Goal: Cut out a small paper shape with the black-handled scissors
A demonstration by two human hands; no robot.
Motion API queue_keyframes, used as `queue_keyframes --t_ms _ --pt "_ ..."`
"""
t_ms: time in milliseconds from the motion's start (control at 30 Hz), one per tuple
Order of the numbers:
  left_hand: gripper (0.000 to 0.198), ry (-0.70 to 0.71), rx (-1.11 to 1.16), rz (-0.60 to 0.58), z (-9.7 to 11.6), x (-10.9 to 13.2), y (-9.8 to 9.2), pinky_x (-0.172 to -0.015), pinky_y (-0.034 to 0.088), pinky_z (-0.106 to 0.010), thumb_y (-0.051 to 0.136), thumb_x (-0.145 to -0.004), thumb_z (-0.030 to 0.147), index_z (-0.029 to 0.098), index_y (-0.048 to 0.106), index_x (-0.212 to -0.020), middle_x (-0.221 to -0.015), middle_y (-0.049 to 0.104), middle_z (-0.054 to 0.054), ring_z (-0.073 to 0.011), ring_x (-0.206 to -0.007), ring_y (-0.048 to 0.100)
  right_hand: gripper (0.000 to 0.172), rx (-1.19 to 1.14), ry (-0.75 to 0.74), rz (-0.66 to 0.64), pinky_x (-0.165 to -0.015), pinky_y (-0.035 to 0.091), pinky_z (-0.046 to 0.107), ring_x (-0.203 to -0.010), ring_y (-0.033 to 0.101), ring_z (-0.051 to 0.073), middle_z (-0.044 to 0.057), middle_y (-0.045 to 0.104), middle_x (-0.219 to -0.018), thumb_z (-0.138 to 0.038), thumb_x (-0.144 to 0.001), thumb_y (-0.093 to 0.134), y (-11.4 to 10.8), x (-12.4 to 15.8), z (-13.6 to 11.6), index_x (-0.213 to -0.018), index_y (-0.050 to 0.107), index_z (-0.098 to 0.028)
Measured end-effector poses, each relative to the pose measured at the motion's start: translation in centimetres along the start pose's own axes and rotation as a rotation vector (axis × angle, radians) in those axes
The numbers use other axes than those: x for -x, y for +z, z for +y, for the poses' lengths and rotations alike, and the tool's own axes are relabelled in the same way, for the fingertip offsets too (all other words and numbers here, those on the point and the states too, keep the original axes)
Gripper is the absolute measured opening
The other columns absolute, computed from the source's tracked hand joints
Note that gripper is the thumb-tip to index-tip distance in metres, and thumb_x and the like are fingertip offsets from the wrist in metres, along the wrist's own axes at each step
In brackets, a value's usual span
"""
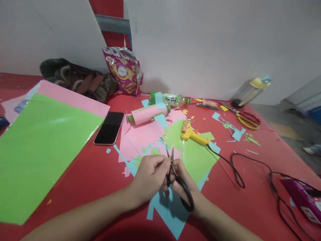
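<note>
Black-handled scissors (185, 194) are gripped in my right hand (188, 180), their blades parted and pointing away from me. My left hand (152, 177) is closed in a pinch beside the blades. A small bit of green paper (171, 160) shows at its fingertips, between the blades. Both hands are close together above blue paper (173, 207) on the red table. Just beyond them lie pink paper (142, 134) and green paper (200, 160) with scattered scraps. A yellow glue gun (194, 135) rests on the green sheet, its clear glue stick reaching toward my right hand.
A phone (109, 128), green sheets (50, 147) and a snack bag (124, 72) are to the left. A pink-wrapped bottle (149, 113) and a green bottle (170, 99) lie behind. Yellow-handled scissors (247, 120), a tall container (250, 92), a cord (233, 167) and a purple power strip (304, 199) are rightward.
</note>
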State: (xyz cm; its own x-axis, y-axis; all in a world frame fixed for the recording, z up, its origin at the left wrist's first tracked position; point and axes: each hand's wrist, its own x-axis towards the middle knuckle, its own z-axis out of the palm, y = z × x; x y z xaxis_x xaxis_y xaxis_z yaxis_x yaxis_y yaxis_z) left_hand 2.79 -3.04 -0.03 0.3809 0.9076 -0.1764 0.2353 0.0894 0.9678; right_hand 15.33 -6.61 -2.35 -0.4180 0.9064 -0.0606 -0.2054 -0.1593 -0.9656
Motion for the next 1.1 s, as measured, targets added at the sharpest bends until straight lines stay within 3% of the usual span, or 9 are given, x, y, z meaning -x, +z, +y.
queue_keyframes --t_ms 200,767,1100 --pt "0.036 0.061 -0.08 0.01 -0.07 0.04 -0.04 -0.039 0.031 -0.018 0.034 -0.082 0.027 0.017 0.035 -0.047 -0.042 0.048 0.005 -0.0056 -0.036 0.043 0.04 0.069 0.027 0.04 -0.055 0.031 0.026 -0.061 0.037 0.012 -0.002 0.034 -0.073 -0.057 -0.074 0.045 0.15 0.16 0.02 -0.085 0.028 -0.023" --pt "0.036 0.197 -0.232 0.064 -0.2 0.16 0.05 -0.044 0.028 -0.02 0.034 -0.082 0.021 0.017 0.037 -0.047 -0.034 0.042 0.006 -0.0061 -0.035 0.039 0.043 0.236 0.018 0.109 -0.057 0.033 0.028 -0.061 0.038 0.013 -0.001 0.039 -0.072 -0.06 -0.073 0.041 0.39 0.33 0.18 -0.089 0.032 -0.021" --pt "0.034 0.222 -0.296 0.076 -0.28 0.21 0.15 -0.046 0.029 -0.02 0.034 -0.081 0.019 0.017 0.032 -0.047 -0.041 0.037 0.004 -0.0071 -0.042 0.037 0.041 0.185 0.011 0.077 -0.06 0.035 0.029 -0.066 0.039 0.014 0.0 0.037 -0.076 -0.06 -0.074 0.04 0.42 0.37 -0.05 -0.088 0.029 -0.023"
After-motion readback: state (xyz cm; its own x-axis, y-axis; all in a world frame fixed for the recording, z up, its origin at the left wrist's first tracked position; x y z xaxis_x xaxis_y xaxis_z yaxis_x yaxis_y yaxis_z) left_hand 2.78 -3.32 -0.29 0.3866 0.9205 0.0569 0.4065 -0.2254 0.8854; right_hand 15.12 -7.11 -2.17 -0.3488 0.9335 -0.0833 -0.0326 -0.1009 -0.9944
